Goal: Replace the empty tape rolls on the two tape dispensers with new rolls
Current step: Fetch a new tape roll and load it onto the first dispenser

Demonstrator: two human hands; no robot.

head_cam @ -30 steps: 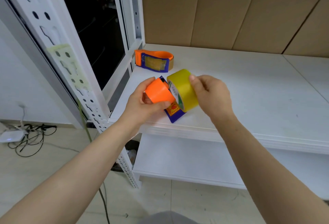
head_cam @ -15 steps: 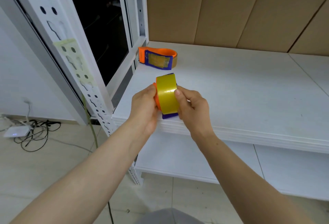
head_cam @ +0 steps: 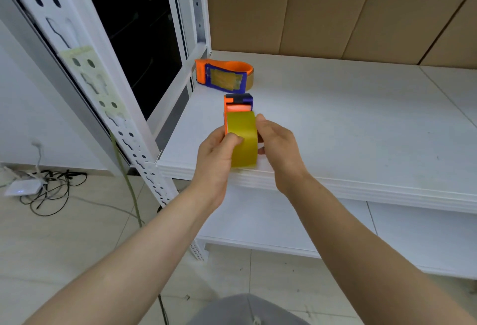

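Head view, looking down: the left hand (head_cam: 219, 150) grips the yellow tape roll (head_cam: 242, 141) from its left side, with the thumb laid across the roll's broad outer face. The right hand (head_cam: 278, 144) clasps the same roll from the right. Its thumb tip rests against the roll's upper edge and its fingers curl in underneath. The roll therefore sits squarely between the two palms, standing on edge with its face turned toward the person.

The roll sits on the near dispenser (head_cam: 238, 104), whose orange and blue head sticks out from behind the roll's far side, pointing away from the person. How far the roll is seated on the hub is hidden by the hands.

The bundle is held at the front edge of the white shelf board (head_cam: 361, 123), near its left end; whether it touches the board cannot be told. The second dispenser (head_cam: 224, 76), also orange and blue, lies on its side in the back left corner of the board, well apart from the hands. Brown cardboard (head_cam: 309, 9) lines the back, and a white perforated upright (head_cam: 85, 66) stands at the left.
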